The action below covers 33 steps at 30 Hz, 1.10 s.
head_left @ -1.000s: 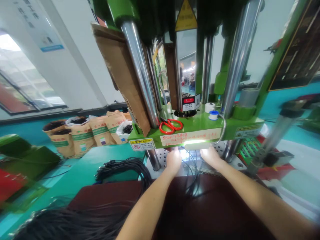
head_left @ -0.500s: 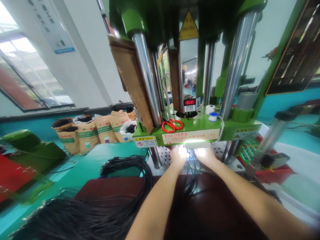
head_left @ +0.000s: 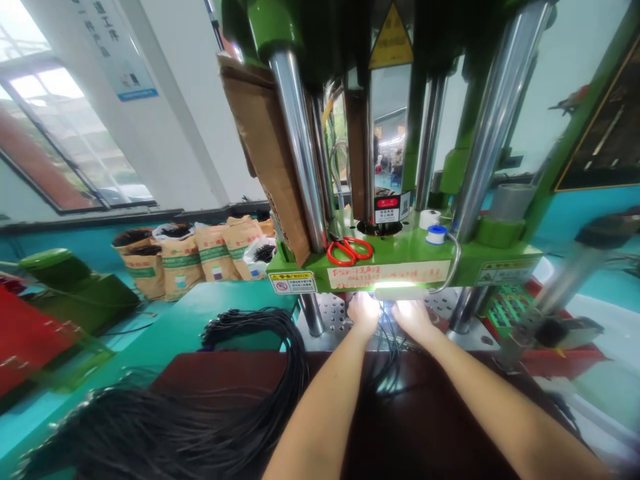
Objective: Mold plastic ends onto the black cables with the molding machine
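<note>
My left hand [head_left: 365,311] and my right hand [head_left: 412,316] reach under the green crossbeam [head_left: 300,263] of a press, close to a bright lamp [head_left: 400,292]. Glare washes out both hands, and their fingertips are hidden, so I cannot tell what they hold. Between them, several thin black cables [head_left: 389,353] hang forward over the edge of the dark red tabletop [head_left: 425,413]. A perforated metal plate [head_left: 333,317] lies beneath the beam, around the left hand.
A large bundle of black cables [head_left: 200,420] spreads across the left side. Red-handled scissors [head_left: 349,251] and a blue-and-white spool [head_left: 436,234] rest on the beam. Steel columns [head_left: 299,147] flank the work area. Paper sacks [head_left: 181,267] stand at the back left, a green-and-red tray [head_left: 513,313] at right.
The whole view has shifted slightly, so the press sits a little farther right in the picture. Both hands stay under the beam with the cables between them.
</note>
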### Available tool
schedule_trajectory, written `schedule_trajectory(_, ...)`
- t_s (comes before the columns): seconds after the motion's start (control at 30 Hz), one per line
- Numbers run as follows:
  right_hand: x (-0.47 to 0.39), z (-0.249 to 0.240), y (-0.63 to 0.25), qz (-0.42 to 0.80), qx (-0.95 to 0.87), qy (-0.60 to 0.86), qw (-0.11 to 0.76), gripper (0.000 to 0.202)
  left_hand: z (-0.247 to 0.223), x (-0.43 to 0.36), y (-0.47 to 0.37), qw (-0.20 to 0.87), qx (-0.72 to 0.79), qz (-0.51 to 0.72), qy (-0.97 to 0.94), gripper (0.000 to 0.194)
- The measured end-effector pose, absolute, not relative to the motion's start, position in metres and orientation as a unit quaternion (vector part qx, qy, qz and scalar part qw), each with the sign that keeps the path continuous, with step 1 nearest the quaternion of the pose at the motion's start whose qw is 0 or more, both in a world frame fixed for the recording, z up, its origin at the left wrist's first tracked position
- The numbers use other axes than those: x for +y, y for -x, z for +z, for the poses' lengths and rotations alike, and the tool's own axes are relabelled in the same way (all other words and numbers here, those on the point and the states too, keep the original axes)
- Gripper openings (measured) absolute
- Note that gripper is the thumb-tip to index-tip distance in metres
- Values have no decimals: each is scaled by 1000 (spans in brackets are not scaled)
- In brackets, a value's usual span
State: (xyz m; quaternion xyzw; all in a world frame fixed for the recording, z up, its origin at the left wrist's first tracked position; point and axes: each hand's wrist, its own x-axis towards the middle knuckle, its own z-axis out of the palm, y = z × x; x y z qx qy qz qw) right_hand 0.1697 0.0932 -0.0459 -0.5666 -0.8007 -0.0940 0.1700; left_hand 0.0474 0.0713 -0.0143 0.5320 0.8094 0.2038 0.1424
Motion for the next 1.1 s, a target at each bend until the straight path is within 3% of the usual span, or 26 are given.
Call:
schedule_trajectory(0.57, 76, -28, -150, -74, -817, 534, 203, 29, -27, 70, -40, -11, 716, 233, -658, 29)
schedule_trajectory(1.1, 86, -33, -144, -13, -773, 612, 167, 14, -24, 63, -50, -7, 680, 227, -697, 26)
